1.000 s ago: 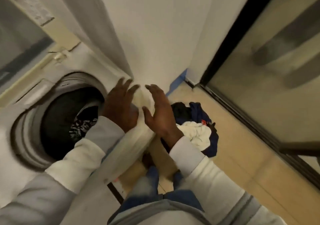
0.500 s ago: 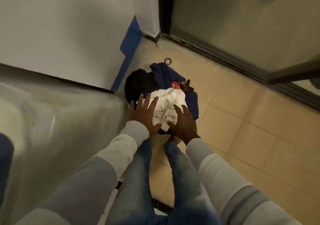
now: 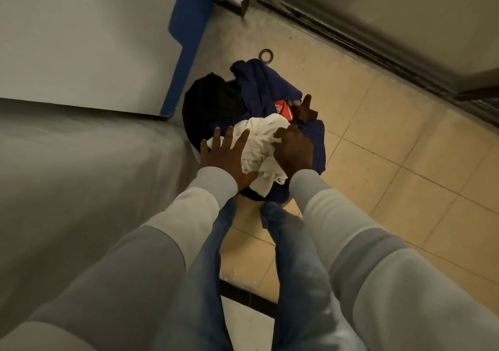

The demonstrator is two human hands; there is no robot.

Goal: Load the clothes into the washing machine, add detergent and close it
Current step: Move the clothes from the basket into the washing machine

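Left hand lies spread on white cloth; right hand clutches it, atop pile.

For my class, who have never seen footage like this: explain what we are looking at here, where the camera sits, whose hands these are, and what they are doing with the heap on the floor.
There is no robot here. The camera is worn on a person's head and looks down, so the two sleeved arms reaching in from the bottom are the wearer's own, with their jeans-clad legs below.

On the tiled floor lies a heap of laundry: a white cloth on top, a blue garment and a black garment beneath, with something small and red showing among them. The pale grey surface at left is probably the washing machine; its opening is out of view.

The left hand lies flat with spread fingers on the white cloth's left side. The right hand curls into its right side, seemingly gathering it to lift.
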